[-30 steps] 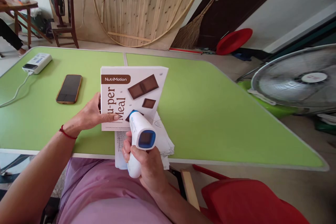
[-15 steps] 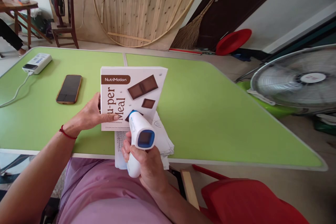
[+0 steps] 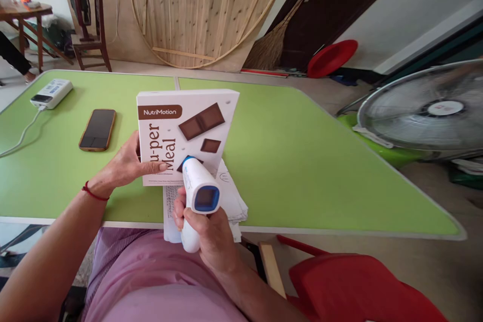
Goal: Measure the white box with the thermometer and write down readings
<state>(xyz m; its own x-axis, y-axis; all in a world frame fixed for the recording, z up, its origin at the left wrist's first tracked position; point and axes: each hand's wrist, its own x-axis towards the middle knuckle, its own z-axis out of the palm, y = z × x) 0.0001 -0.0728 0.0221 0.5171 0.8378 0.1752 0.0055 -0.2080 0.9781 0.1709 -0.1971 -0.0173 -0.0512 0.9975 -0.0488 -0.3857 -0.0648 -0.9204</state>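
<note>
In my left hand (image 3: pixel 126 163) is a white box (image 3: pixel 158 141) printed with brown chocolate pieces and the name NutriMotion. My thumb presses on its front near the lower left; the other fingers are mostly hidden behind it. My right hand (image 3: pixel 213 234) is wrapped round the handle of a white infrared thermometer (image 3: pixel 194 181) with a blue-framed screen. Its blue nose points at the lower part of the box front; I cannot tell whether they touch. Beneath both, printed papers (image 3: pixel 230 196) lie on the table and stick out over its near edge.
A smartphone (image 3: pixel 97 130) and a white power bank (image 3: pixel 51 93) with a cable lie left on the green table (image 3: pixel 320 171). A large fan (image 3: pixel 418 110) stands at the right, a red chair (image 3: pixel 354 287) at the near right. A person's leg (image 3: pixel 13 55) shows far left.
The box has shifted slightly left and up, its top tilting a little toward me. My right hand and the thermometer have moved very slightly left with the view.
</note>
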